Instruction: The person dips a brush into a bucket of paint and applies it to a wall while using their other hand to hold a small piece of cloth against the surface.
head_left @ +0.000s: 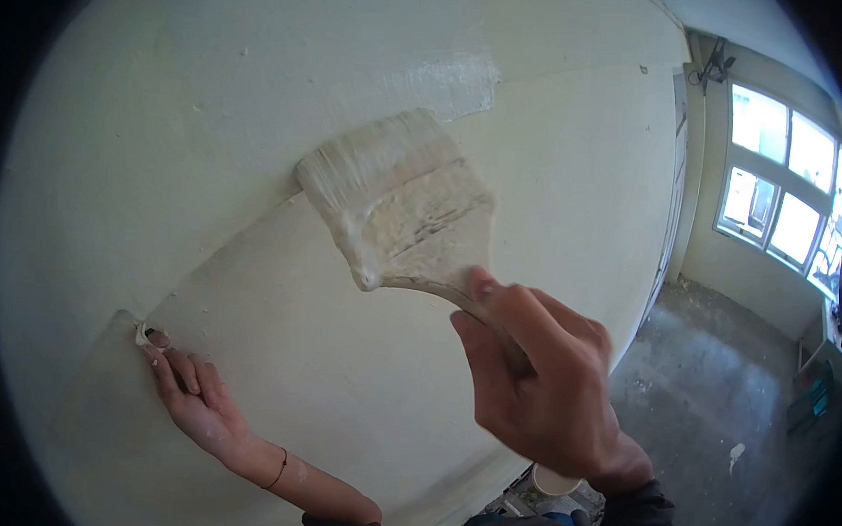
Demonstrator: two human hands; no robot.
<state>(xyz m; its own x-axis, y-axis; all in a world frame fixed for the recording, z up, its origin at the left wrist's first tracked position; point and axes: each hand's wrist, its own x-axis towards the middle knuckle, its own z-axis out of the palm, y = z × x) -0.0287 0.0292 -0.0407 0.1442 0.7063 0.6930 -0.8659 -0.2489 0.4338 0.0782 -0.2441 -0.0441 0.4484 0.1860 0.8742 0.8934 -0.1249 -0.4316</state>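
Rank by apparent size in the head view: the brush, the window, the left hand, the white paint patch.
1. brush, though nearness inflates it
2. window
3. left hand and white paint patch look alike; no ranking.

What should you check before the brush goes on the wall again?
1. Right hand grips the brush handle firmly: ok.
2. Bristles loaded with paint: ok, they look coated and pale.
3. Brush touching the wall: cannot tell, it is blurred.
4. Left hand clear of the brush: ok, it rests flat on the wall, low and to the left.
5. Fresh white patch above the brush still wet: cannot tell.
6. Floor below protected: not ok, bare and speckled.
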